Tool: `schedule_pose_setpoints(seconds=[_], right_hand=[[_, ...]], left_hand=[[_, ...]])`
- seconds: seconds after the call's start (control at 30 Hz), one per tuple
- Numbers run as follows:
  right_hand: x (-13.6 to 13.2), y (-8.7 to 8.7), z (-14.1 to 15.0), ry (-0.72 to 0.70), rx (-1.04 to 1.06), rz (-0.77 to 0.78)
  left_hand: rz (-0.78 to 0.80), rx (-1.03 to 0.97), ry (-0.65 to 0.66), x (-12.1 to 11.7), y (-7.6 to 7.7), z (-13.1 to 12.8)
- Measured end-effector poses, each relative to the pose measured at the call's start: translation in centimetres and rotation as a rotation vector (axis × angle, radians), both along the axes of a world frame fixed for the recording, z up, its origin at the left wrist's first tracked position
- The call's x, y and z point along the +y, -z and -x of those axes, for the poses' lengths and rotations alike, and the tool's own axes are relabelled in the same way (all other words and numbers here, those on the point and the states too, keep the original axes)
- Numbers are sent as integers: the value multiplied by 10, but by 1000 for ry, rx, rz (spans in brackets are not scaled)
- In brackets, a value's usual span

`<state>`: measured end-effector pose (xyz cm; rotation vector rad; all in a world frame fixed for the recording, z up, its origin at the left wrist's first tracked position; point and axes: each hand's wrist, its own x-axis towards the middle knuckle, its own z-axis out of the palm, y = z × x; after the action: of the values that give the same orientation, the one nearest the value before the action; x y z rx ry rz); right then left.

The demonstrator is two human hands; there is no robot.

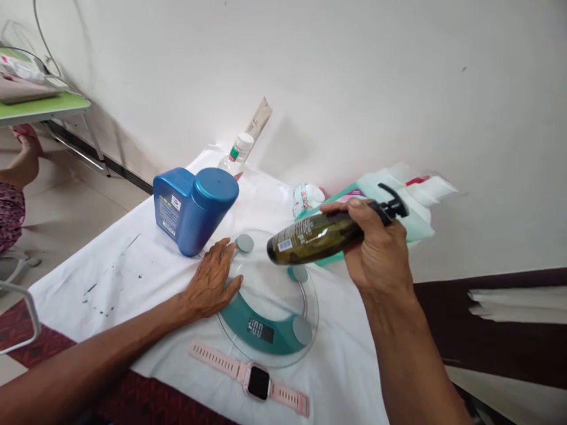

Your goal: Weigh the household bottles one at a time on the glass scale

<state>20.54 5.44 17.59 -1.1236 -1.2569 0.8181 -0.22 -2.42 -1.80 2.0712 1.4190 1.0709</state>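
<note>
My right hand (376,254) grips a dark green pump bottle (314,237) near its black pump top. The bottle is tilted almost level, its base pointing left, above a round glass scale (266,289). On the scale's teal band a small display shows digits. My left hand (215,280) lies with fingers stretched out at the scale's left edge, holding nothing. Just behind it stands a blue bottle (195,206) with a large round cap. A smartwatch with a pink strap (221,361) lies flat in front of the scale.
Along the wall on the white cloth (137,289) are a clear bottle with a white cap (237,154), a beige tube (259,121), a small white package (305,199) and a large pale green bottle (414,218). At left, a person's leg (20,162) shows by a green table (66,105).
</note>
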Motion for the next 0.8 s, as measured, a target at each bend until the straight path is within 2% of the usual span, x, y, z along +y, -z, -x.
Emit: schedule_pose_setpoints(seconds=[0.1, 0.2, 0.37, 0.63, 0.7, 0.8], right_hand=[[-44, 10, -2, -11, 1, 78], [-66, 25, 0, -6, -39, 86], [-74, 41, 4, 23, -95, 46], [-73, 52, 4, 38, -195, -4], [-79, 61, -2, 99, -163, -59], [-97, 86, -19, 298, -139, -106]], left_hand=[[-17, 5, 19, 2, 1, 1], [-31, 4, 27, 4, 2, 3], [-29, 21, 38, 5, 1, 5], [1, 20, 65, 5, -1, 8], [4, 23, 69, 5, -2, 8], [10, 35, 72, 5, -2, 8]])
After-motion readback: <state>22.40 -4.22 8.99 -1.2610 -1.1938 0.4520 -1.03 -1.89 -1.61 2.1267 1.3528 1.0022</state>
